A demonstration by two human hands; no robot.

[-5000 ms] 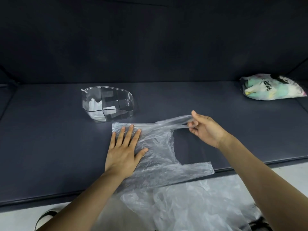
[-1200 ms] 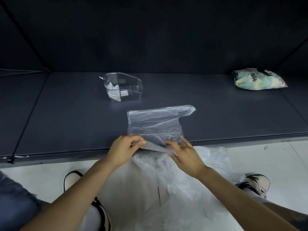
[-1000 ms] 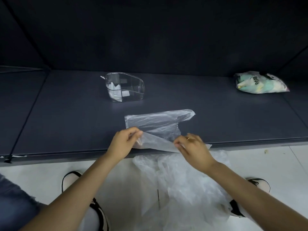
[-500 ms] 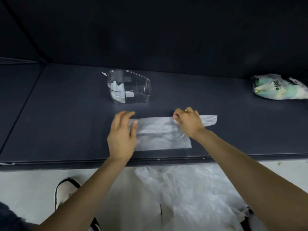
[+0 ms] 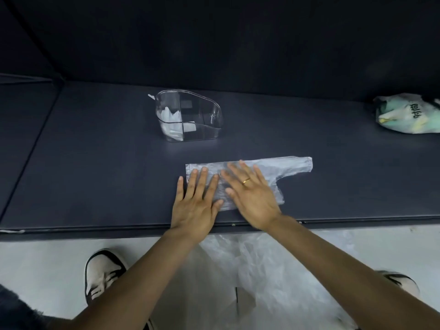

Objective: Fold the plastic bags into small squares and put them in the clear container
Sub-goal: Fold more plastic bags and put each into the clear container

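A thin translucent plastic bag (image 5: pixel 289 166) lies folded in half lengthwise on the dark table (image 5: pixel 95 177), its handle strip pointing right. My left hand (image 5: pixel 196 201) lies flat on the bag's left end, fingers straight. My right hand (image 5: pixel 250 194), wearing a gold ring, presses flat on the bag's middle, fingers spread. The clear container (image 5: pixel 190 119) stands behind the bag to the left and holds folded white plastic in its left part.
A pile of loose clear plastic bags (image 5: pixel 257 277) lies on the pale floor below the table's front edge, between my shoes (image 5: pixel 102 275). A stuffed printed bag (image 5: pixel 407 116) rests at the table's far right. A dark wall backs the table.
Both hands lifted the bag's near half, folded it away over the far half, let go of the edge and now press flat on the folded bag.
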